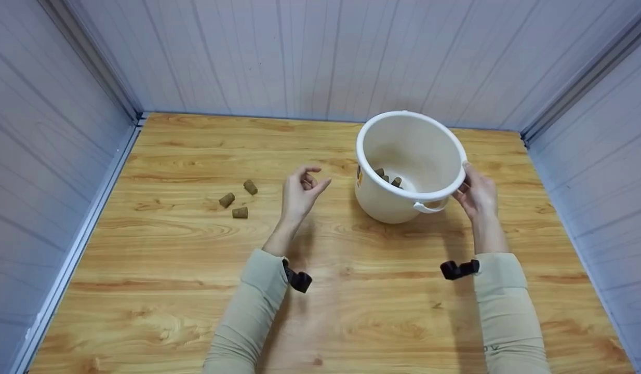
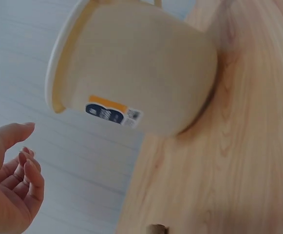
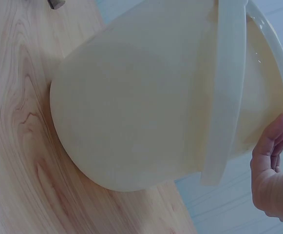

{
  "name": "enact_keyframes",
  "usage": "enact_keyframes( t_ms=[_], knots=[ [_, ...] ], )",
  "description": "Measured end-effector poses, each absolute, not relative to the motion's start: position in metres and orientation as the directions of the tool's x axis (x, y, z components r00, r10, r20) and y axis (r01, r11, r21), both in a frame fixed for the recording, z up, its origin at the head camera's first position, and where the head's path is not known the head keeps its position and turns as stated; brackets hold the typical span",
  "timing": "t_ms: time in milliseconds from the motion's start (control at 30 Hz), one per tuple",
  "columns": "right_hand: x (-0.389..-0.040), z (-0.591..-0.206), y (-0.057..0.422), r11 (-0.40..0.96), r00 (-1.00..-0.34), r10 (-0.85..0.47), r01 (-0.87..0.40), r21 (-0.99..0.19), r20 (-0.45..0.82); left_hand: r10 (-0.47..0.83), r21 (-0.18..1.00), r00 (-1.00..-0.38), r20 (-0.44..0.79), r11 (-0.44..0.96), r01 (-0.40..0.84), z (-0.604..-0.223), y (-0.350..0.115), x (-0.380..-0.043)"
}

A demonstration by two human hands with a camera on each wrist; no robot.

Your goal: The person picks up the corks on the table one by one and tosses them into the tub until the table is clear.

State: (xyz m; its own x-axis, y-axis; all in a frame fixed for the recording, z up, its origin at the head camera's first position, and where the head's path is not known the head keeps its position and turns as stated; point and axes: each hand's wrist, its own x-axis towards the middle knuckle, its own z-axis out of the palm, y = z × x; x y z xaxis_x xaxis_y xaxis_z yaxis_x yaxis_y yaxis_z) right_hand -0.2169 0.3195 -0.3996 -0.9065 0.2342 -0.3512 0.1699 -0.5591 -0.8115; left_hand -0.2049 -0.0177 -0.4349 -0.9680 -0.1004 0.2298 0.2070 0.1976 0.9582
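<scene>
A cream bucket (image 1: 388, 205) with a white rim stands on the table, several corks (image 1: 397, 182) lying at its bottom. My right hand (image 1: 479, 192) grips the rim on the right side; the right wrist view shows its fingers curled around the rim's edge near the handle (image 3: 224, 97). Left of the bucket, above the table, my left hand (image 1: 301, 195) is held with nothing in it, thumb and loosely bent fingers apart. Three loose corks (image 1: 240, 212) lie on the wood to its left. In the left wrist view, the bucket's side carries an orange and dark label (image 2: 107, 111).
Pale panelled walls (image 1: 310, 57) enclose the wooden table (image 1: 346, 311) at the back and both sides. A black wrist camera (image 1: 299, 281) sticks out from the left sleeve, and another camera (image 1: 458, 270) from the right sleeve.
</scene>
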Motion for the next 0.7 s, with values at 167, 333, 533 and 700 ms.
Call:
enact_keyframes(
  t_ms=[167, 333, 533, 700],
  knots=[
    [-0.217, -0.4, 0.319, -0.557, -0.908, 0.234, 0.168, -0.813, -0.348, -0.133, 0.958, -0.964, 0.23, 0.206, 0.2, -0.454, -0.024, -0.207],
    [-0.216, -0.4, 0.319, -0.546, -0.915, 0.239, 0.15, -0.824, -0.325, -0.167, 0.968, -0.973, 0.158, 0.219, 0.12, -0.468, -0.03, -0.21],
    [-0.216, -0.4, 0.319, -0.54, -0.914, 0.244, 0.151, -0.828, -0.325, -0.186, 0.981, -0.979, 0.077, 0.189, 0.041, -0.484, -0.036, -0.211],
    [-0.217, -0.4, 0.318, -0.534, -0.91, 0.247, 0.159, -0.831, -0.332, -0.19, 0.993, -0.982, 0.018, 0.119, -0.004, -0.495, -0.041, -0.213]
  ],
)
